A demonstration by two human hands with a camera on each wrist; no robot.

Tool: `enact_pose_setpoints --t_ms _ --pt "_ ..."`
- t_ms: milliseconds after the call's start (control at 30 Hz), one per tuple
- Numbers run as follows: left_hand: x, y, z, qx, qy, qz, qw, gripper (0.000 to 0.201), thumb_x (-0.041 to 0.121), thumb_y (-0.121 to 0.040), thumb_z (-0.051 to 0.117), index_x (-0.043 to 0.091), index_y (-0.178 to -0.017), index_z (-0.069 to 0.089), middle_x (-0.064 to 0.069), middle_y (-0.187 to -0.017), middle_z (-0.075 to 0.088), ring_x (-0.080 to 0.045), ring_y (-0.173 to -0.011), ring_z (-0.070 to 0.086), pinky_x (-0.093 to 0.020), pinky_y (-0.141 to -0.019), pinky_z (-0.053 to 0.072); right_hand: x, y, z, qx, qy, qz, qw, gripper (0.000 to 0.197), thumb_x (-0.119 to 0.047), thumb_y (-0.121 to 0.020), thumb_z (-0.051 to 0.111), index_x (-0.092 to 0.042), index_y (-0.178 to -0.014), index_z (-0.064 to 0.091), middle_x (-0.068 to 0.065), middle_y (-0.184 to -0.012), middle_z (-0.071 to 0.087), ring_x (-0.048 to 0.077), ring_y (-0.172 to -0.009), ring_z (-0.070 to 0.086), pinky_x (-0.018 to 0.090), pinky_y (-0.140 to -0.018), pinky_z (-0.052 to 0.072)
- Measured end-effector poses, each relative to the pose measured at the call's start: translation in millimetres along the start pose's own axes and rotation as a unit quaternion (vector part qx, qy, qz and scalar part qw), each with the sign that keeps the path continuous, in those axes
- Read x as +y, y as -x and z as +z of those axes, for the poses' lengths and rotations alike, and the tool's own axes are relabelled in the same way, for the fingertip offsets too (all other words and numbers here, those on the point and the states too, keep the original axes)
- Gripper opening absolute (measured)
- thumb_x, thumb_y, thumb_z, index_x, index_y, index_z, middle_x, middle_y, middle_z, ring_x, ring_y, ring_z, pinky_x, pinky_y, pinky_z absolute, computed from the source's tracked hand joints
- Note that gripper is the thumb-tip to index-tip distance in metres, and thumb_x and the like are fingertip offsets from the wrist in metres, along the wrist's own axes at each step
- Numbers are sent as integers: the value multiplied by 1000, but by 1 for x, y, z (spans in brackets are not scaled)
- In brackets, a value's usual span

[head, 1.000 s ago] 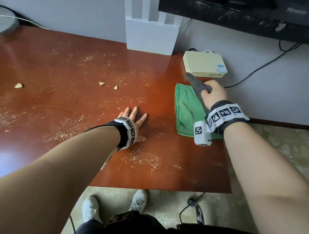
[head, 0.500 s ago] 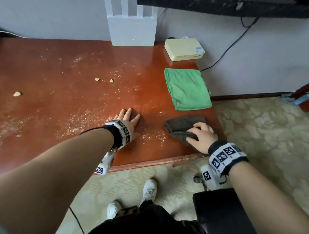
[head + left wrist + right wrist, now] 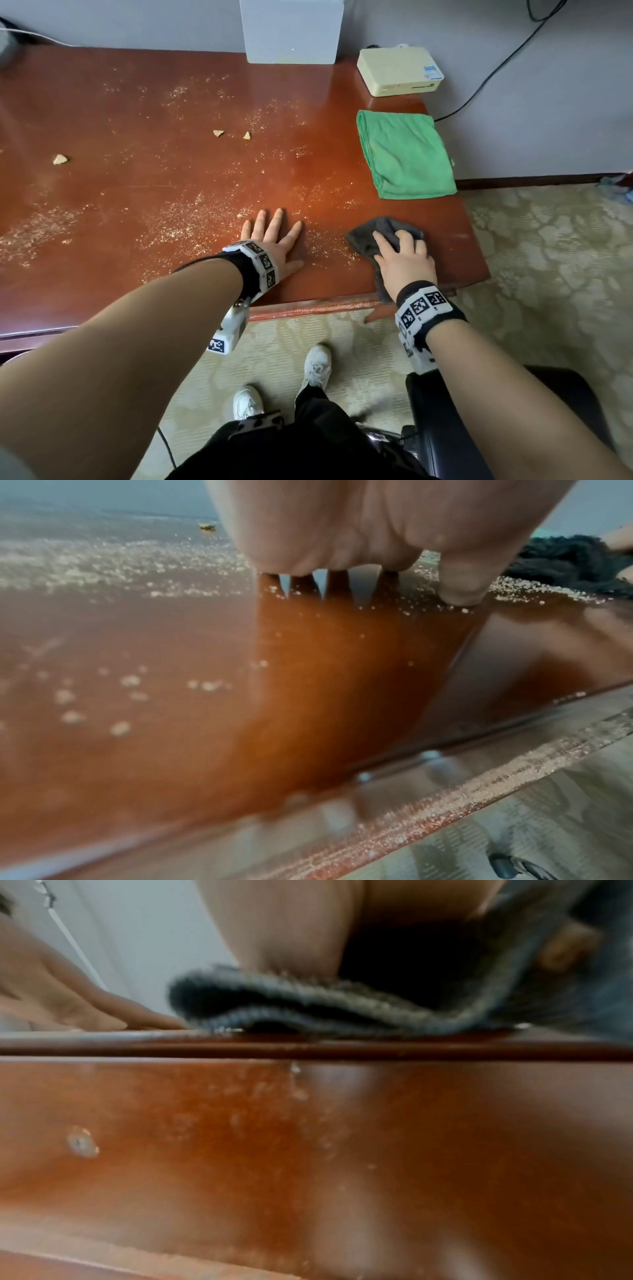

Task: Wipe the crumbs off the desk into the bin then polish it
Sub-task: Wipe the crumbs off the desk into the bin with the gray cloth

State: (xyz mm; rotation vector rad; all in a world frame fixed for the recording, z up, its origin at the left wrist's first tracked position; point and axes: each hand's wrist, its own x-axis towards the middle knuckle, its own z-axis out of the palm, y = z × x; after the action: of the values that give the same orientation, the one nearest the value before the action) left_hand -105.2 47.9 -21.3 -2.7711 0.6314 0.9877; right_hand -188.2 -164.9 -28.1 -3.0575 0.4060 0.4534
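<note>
The red-brown desk [image 3: 102, 301] is strewn with fine crumbs [image 3: 178, 219] and a few bigger pieces [image 3: 218, 133]. My left hand [image 3: 274, 240] lies flat on the desk near its front edge, fingers spread and straight; the left wrist view shows the palm [image 3: 342, 520] pressed down among crumbs. To its right, my right hand [image 3: 404, 260] grips a bunched grey cloth [image 3: 363, 240] and presses it onto the desk. One end of the cloth hangs over the front edge. In the right wrist view the grey cloth [image 3: 308, 1007] folds under the hand [image 3: 291, 934].
A folded green cloth [image 3: 404, 157] lies at the desk's right edge. Behind it sit a cream box [image 3: 399, 70] and a white box [image 3: 291, 31] against the wall. A dark object [image 3: 445, 421] stands on the carpet below my right forearm. My feet are under the front edge.
My right hand carried the grey cloth from beside the green cloth down to the desk's front edge and set it on the surface. The left hand stayed flat in place.
</note>
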Motion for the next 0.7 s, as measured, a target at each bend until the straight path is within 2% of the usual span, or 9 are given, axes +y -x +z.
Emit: enact_pose_setpoints --t_ms 67,133,200,300,367,467,567,633,700 --pt "4 -3 0 -2 -4 -10 1000 76 64 -90 27 37 -145 -18 -4 -151 -31 -33 -140 -24 -51 -115 -9 18 -5 -7 10 -62 4 998 43 -29 -100 35 -31 -143 31 9 -144 26 35 -124 34 43 -91 43" --pt "7 -4 1 -7 -5 -20 1000 78 67 -88 25 37 -144 -21 -4 -151 -32 -34 -140 -24 -53 -115 -9 46 -14 -15 71 -144 103 982 42 -26 -99 39 -27 -141 35 12 -143 26 38 -121 39 45 -92 43" --pt "11 -4 2 -6 -4 -32 999 80 71 -86 22 37 -143 -23 -4 -151 -32 -34 -139 -25 -54 -114 -9 75 -23 -20 114 -194 234 946 43 -25 -97 41 -23 -140 34 15 -143 24 40 -122 39 48 -96 41" --pt "13 -6 3 -8 -3 -40 999 81 73 -85 20 37 -142 -24 -2 -150 -33 -34 -139 -27 -54 -114 -10 90 -29 -16 33 -169 314 934 42 -24 -98 39 -21 -139 34 16 -144 20 37 -128 29 48 -103 32" --pt "13 -7 3 -10 -3 -42 999 81 73 -85 20 37 -142 -24 -1 -150 -34 -33 -139 -27 -55 -114 -9 76 -24 -11 7 -109 257 960 42 -22 -98 36 -23 -140 34 14 -145 19 35 -129 26 45 -103 33" --pt "13 -9 2 -16 -9 -40 999 83 74 -83 22 37 -142 -24 0 -150 -35 -33 -139 -27 -56 -113 -8 38 -8 -3 8 -75 51 996 47 -10 -96 36 -25 -141 34 12 -143 22 33 -127 28 40 -95 40" --pt "9 -11 2 -29 -11 -28 999 96 81 -76 28 37 -140 -29 -1 -147 -39 -34 -137 -30 -57 -113 -10 13 0 -7 -38 -101 -116 987 45 -10 -95 40 -27 -137 40 5 -144 25 28 -128 31 38 -96 42" --pt "7 -11 2 -35 -13 -21 999 104 84 -71 33 37 -138 -32 -1 -146 -41 -35 -136 -31 -57 -112 -11 26 -13 -16 -14 -147 -105 983 44 -9 -93 43 -25 -134 46 5 -143 29 27 -127 35 38 -101 40" --pt "7 -11 3 -36 -9 -22 999 106 85 -70 35 38 -137 -33 -1 -145 -42 -34 -136 -32 -57 -112 -11 57 -29 -21 56 -183 9 982 44 -10 -92 44 -23 -134 48 9 -143 29 32 -127 37 40 -104 37"
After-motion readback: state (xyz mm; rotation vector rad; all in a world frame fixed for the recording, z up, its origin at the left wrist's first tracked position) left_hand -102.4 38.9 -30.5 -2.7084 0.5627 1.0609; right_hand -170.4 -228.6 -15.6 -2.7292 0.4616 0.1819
